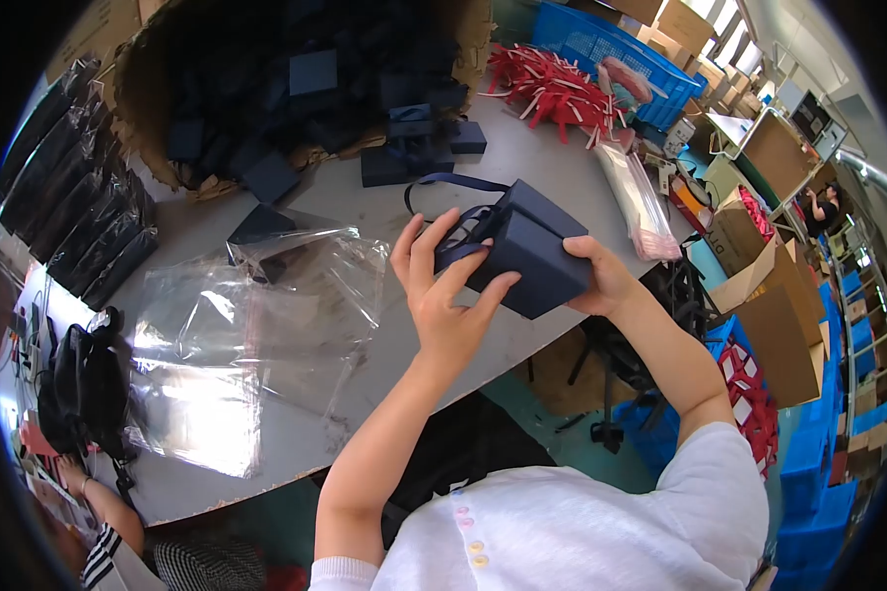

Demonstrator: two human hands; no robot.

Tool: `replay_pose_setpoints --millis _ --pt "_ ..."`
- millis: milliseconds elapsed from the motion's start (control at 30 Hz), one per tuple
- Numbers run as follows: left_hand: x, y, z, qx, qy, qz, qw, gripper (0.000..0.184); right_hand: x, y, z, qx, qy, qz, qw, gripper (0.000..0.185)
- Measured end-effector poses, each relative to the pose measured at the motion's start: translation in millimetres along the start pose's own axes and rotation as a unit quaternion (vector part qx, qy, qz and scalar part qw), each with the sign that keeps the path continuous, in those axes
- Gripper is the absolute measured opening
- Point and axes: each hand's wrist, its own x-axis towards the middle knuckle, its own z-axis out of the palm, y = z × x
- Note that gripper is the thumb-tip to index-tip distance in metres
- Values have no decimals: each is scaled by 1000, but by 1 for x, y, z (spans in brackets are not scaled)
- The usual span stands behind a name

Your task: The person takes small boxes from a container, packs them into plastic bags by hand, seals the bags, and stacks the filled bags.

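Note:
A navy gift box (547, 241) is held up over the table's front edge, tilted, with a dark blue ribbon (453, 179) looping from its left side. My right hand (601, 279) grips the box from the right, thumb on its face and the other fingers mostly hidden behind it. From the left, my left hand (448, 295) holds the same box, its thumb against the near side and its bent fingers over the ribbon. Clear plastic bags (256, 345) lie flat on the table left of my hands, and a dark box (262, 231) sits by their upper edge.
A large carton (143, 118) full of dark boxes stands at the back. Wrapped black packages (74, 187) line the left. Red ribbons (557, 89) lie near a blue crate (611, 44). Another person's arm (108, 502) shows at lower left. An open carton (774, 315) stands right.

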Motion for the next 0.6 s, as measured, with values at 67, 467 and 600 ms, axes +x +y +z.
replay_pose_setpoints --millis 67,467,600 --pt "-2 -6 4 -53 22 -31 998 17 1 4 0 13 -9 -1 1000 70" --pt "-17 -34 -252 65 474 -141 867 11 12 15 -30 63 36 14 997 72" --pt "-45 25 -167 81 109 -53 989 3 38 27 -12 90 -12 41 995 71"
